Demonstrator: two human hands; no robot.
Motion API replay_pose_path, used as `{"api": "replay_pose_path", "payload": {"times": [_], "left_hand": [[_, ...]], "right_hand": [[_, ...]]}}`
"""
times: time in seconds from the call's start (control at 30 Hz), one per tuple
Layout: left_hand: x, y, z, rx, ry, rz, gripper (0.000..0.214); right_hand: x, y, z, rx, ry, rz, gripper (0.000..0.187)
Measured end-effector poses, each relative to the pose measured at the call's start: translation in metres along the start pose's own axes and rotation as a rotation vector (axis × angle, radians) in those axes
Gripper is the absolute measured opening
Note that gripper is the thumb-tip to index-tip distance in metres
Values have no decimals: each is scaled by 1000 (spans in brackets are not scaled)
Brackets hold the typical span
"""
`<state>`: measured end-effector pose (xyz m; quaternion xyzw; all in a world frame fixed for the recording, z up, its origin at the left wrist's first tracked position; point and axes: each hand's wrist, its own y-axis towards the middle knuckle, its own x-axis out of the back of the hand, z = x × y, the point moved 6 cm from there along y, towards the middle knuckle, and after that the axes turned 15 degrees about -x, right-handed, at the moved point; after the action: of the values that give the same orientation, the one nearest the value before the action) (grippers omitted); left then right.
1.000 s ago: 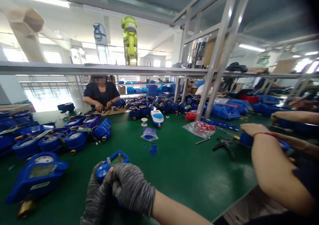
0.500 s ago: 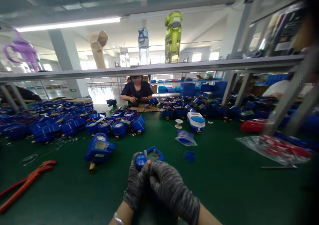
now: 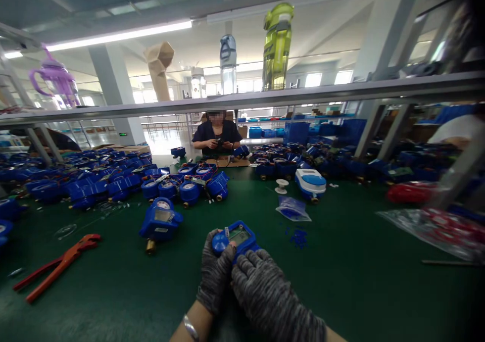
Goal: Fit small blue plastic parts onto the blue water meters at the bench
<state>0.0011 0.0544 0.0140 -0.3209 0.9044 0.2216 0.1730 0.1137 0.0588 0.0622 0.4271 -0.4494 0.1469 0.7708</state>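
One blue water meter (image 3: 235, 237) sat low over the green table (image 3: 341, 281), clasped between two gloved hands: the left hand (image 3: 215, 276) closed round its near left side, thumb against the round cap, and the right hand (image 3: 271, 296) wrapped under its near right end. Its long axis ran left to right, display face tilted up. Left of the meter lay another blue meter (image 3: 159, 223), farther left an orange pipe wrench (image 3: 60, 263).
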Motion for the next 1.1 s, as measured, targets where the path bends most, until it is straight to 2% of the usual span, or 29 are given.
{"api": "replay_pose_path", "payload": {"times": [0.2,0.27,0.3,0.33,0.37,0.43,0.47,0.53,0.57,0.63,0.73,0.83,0.97,1.1], "left_hand": [[0,4,-1,-9,9,15,62],[-3,5,-5,34,-13,70,67],[-6,5,-7,69,-30,106,71],[-8,4,-10,112,-47,143,75],[-10,4,-12,158,-61,177,78],[-12,3,-14,245,-74,223,83],[-12,2,-14,282,-71,237,84],[-15,1,-13,348,-57,263,83],[-17,0,-12,371,-42,269,81],[-19,0,-11,392,14,271,75],[-14,4,-18,320,220,214,77],[-4,0,-27,221,417,171,93],[2,-28,-23,85,591,159,110],[-8,-56,-19,-169,877,188,115]], "right_hand": [[24,4,12,-12,41,68,20],[33,4,-1,11,170,86,20],[38,3,-16,-5,256,79,21],[43,2,-38,-68,336,50,21],[46,1,-68,-188,388,10,23],[48,-8,-143,-578,358,-110,25],[44,-16,-181,-786,255,-97,27],[35,-24,-236,-949,166,-66,29],[29,-26,-255,-995,129,-32,29],[17,-25,-278,-1029,80,24,27],[3,-17,-286,-1035,11,76,26],[-2,-8,-285,-1015,-35,108,28],[-2,-2,-287,-972,-66,139,28],[-1,3,-291,-924,-84,151,25]]}}
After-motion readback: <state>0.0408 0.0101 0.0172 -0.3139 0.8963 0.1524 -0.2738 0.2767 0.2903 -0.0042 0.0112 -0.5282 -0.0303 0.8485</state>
